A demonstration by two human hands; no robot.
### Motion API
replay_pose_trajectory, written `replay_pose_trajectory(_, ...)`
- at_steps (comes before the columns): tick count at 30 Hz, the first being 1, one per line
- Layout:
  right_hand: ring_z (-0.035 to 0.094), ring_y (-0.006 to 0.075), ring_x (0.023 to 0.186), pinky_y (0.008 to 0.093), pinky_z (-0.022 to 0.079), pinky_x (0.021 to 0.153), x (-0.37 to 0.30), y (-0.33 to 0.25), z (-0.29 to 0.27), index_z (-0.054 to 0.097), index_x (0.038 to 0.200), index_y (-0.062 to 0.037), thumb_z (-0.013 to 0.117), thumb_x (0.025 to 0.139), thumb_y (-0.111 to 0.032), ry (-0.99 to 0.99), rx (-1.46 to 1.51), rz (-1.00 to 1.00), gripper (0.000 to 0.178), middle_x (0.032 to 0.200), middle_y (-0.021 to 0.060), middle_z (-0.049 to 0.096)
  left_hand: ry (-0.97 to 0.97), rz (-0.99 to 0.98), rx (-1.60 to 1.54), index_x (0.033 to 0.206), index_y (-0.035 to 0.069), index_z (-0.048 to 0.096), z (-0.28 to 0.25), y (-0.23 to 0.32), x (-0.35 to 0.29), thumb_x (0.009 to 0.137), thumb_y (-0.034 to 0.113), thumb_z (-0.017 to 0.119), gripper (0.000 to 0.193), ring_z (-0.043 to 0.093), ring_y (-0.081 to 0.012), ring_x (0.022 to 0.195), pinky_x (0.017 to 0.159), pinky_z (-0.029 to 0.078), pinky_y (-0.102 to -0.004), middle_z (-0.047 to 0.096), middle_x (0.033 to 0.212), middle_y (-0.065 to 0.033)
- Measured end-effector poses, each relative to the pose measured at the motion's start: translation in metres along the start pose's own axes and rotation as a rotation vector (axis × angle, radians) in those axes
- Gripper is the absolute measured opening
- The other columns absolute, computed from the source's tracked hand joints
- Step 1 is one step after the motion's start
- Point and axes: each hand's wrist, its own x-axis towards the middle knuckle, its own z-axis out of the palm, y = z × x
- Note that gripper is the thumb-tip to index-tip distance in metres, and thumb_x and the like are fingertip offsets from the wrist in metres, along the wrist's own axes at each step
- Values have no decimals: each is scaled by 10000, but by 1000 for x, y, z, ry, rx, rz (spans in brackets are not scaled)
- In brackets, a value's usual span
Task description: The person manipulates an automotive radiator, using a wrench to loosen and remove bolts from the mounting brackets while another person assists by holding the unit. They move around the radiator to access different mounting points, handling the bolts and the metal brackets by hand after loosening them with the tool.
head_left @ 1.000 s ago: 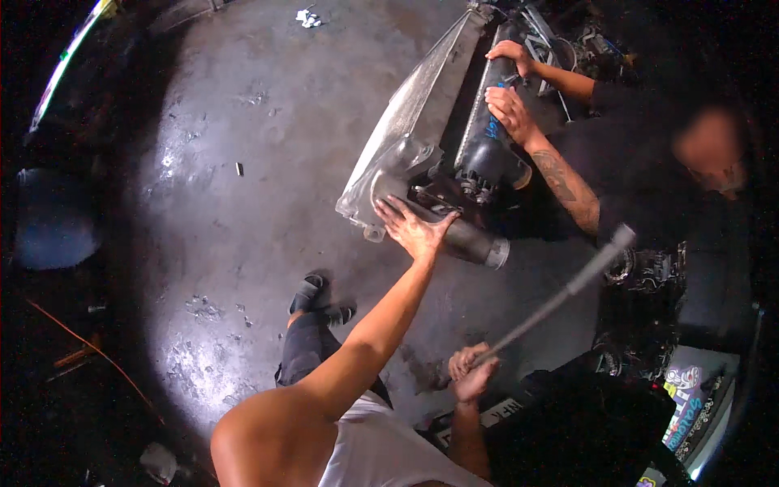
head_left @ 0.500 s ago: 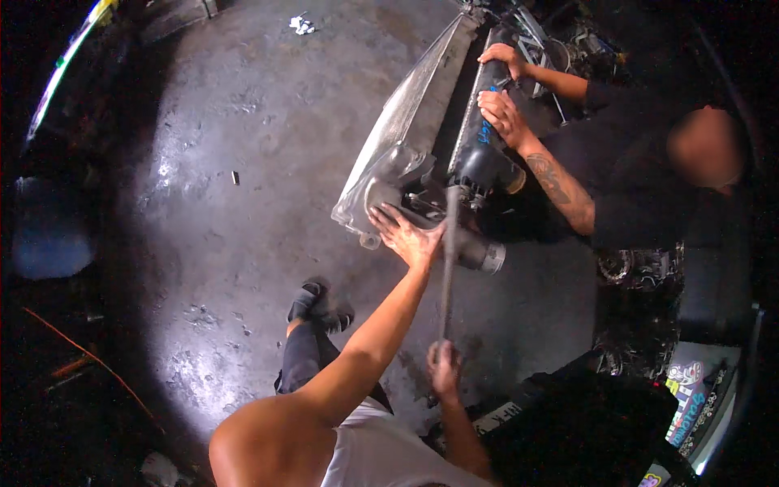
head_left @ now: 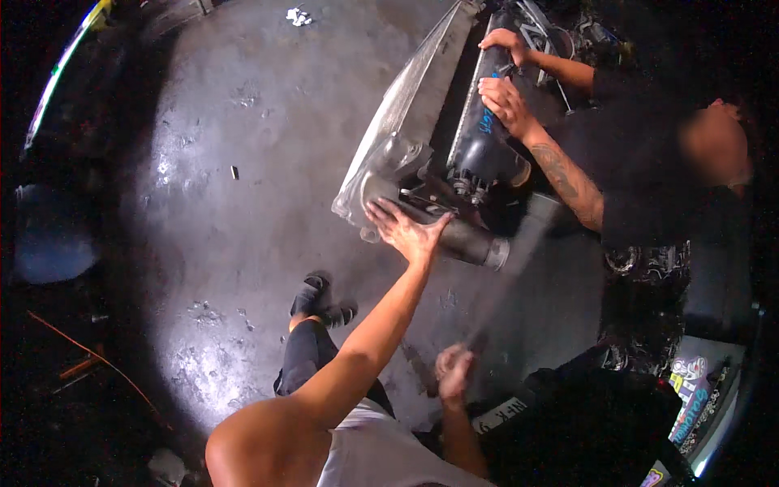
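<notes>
My left hand (head_left: 406, 231) lies spread on the metal end tank (head_left: 375, 185) of a large silvery radiator-like part, beside its stubby outlet pipe (head_left: 475, 246). The thumb points along that pipe. Lower right, my right hand (head_left: 454, 372) is closed round the near end of a long bar (head_left: 515, 264), which tilts up and away to the right. Motion smears the bar, so its exact kind cannot be told. Beside the silvery part stands a long black part (head_left: 480, 142) with blue writing. A co-worker's two hands (head_left: 505, 104) rest on it from the right.
The finned core (head_left: 410, 105) extends toward the far side. A dark-clothed co-worker (head_left: 625, 162) leans in at right. Beneath my left arm show sandalled feet (head_left: 315, 299). A small light object (head_left: 234, 172) and a crumpled white scrap (head_left: 299, 16) lie on the grey floor (head_left: 243, 243).
The bar has swung from upright beside my left hand to a slant out to the right. My right hand has shifted slightly right; my left hand stays on the end tank.
</notes>
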Motion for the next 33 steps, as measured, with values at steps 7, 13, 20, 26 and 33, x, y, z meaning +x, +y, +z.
replay_pose_trajectory(7, 338, 140, 504, 285, 272, 475, 39, -27, 18, 372, 595, -75, 324, 947, -515, -130, -370, 70, 566, 541, -5, 343, -10, -18, -25, 1427, -43, 105, 2, 1, -1, 408, 666, 785, 1416, 40, -436, 1379, 1082, 158, -537, 72, 1481, -288)
replay_pose_trajectory(13, 338, 87, 488, 249, 252, 452, -5, -18, -22, 431, 645, -66, 382, 917, -570, -146, 190, -82, 575, 560, -9, 396, -4, -38, -61, 1410, -88, 64, 4, 3, -1, 407, 612, 820, 1438, 46, -453, 1370, 1116, 145, -483, 29, 1463, -326)
replay_pose_trajectory(20, 390, 105, 507, 272, 243, 451, 16, -34, 2, 429, 620, -100, 402, 936, -496, 171, -704, -92, 508, 577, -5, 402, 14, -291, -402, 1437, -6, -30, 21, -2, -24, 408, 471, 888, 1459, 54, -498, 1349, 1102, 202, -463, -92, 1432, -371)
replay_pose_trajectory(26, 342, 70, 449, 233, 222, 402, 23, -6, -30, 442, 700, -96, 405, 930, -505, 116, 144, -284, 470, 541, -27, 364, 32, -251, -430, 1443, 7, -20, 24, 12, -27, 441, 466, 885, 1427, 40, -497, 1351, 1109, 187, -442, -96, 1438, -361)
replay_pose_trajectory(33, 478, 172, 593, 341, 390, 560, 33, -37, -45, 485, 740, 28, 431, 934, -468, -38, -188, -32, 535, 630, 61, 467, -2, -269, -379, 1448, 34, -41, 28, 0, -31, 466, 508, 861, 1416, 55, -484, 1357, 1105, 200, -454, -75, 1436, -368)
